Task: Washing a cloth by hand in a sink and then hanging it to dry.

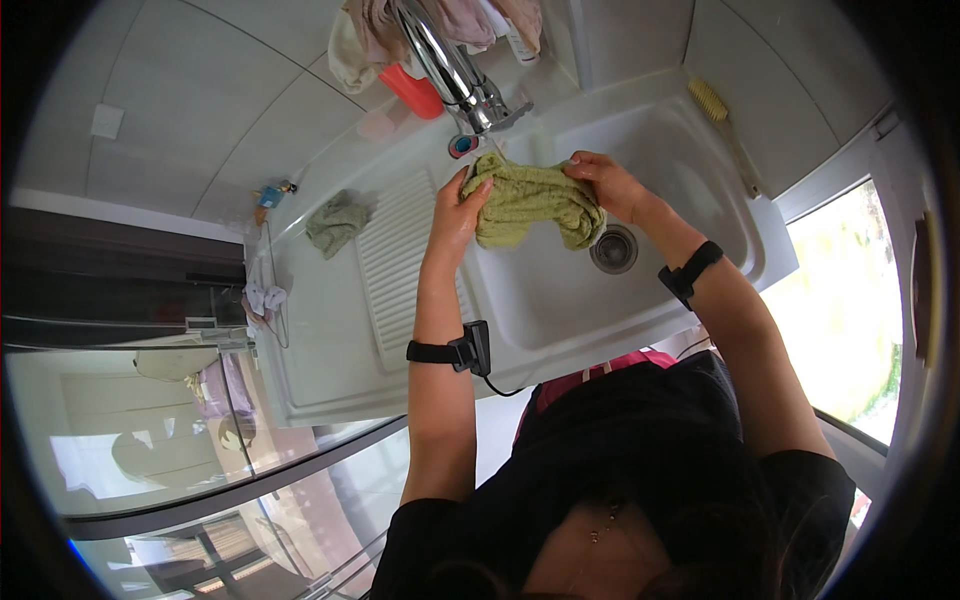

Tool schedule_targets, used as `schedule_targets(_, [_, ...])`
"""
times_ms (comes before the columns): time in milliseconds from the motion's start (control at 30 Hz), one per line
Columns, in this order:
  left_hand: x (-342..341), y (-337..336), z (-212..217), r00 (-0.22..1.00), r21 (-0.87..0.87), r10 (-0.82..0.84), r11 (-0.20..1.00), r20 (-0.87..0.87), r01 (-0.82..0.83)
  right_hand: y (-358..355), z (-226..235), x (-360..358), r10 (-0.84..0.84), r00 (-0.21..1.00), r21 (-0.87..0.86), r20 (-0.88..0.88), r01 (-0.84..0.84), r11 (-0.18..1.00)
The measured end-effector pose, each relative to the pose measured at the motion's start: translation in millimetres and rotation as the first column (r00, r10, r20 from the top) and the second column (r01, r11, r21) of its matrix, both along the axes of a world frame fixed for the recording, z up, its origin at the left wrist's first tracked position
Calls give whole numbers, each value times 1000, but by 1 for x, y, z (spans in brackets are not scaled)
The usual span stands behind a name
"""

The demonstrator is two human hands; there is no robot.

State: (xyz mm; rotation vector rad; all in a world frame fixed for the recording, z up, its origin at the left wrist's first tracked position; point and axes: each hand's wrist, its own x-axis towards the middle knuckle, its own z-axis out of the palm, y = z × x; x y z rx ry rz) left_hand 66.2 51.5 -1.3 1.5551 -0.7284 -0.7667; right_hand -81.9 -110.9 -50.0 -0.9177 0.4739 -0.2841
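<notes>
A crumpled green cloth [525, 205] hangs stretched between my two hands over the white sink basin [520, 290]. My left hand [460, 213] grips its left end, thumb on top. My right hand [607, 185] pinches the upper right end, and a bunched part droops below it beside the metal drain [614, 249]. Just beyond the cloth stands the chrome faucet [455, 75]; whether water runs from it I cannot make out. The ribbed washboard [405, 270] lies left of my left forearm.
A grey-green cloth [337, 222] lies crumpled on the sink's left side. A yellow-bristled brush [725, 125] rests along the right rim. Behind the faucet are a red container [412, 92], hanging fabrics [375, 35] and a white bottle [522, 47]. A small bottle [272, 195] stands at the far left corner.
</notes>
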Motion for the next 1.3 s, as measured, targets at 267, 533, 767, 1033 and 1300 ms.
schedule_targets(267, [0,6,9,992,-10,-119,993,-32,118,-16,-12,-2,-115,993,-179,17,116,977])
schedule_targets(533, [19,30,-4,894,176,-218,971,392,159,-37,9,-13,-266,948,-6,174,271,963])
schedule_targets(767, [17,32,-7,968,363,-217,918,123,160,-48,27,-18,-278,955,-45,105,284,958])
schedule_targets(1033, [-30,10,5,998,-80,-35,996,51,39,-52,36,-16,-327,933,83,147,318,944])
schedule_targets(1300, [-15,15,-25,653,510,-300,846,695,-155,-53,34,-13,-357,916,26,185,359,933])
